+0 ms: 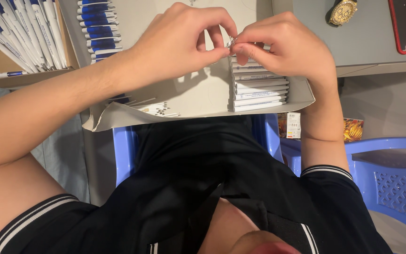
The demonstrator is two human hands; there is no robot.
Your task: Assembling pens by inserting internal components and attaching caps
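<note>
Left hand [179, 42] and right hand [283, 44] meet fingertip to fingertip over a shallow grey cardboard tray [198, 101]; both pinch one tiny shiny metal part [231, 42], thumbs and forefingers pressed tight on it; the part is too small to tell its shape, looks like a spring or clip; it sits just above a neat stack of white pen barrels [259, 87] lying flat in the tray's right end; thin white refills [158, 109] lie at the tray's near left edge; finished pens [97, 28], white with blue grips, lie in a row at the tray's far left; more of the same pens fill a brown box [19, 37] further left; a gold metal watch [343, 11] rests on the grey table [372, 33]; a blue plastic chair [395, 174] with lattice seat stands to the right.
</note>
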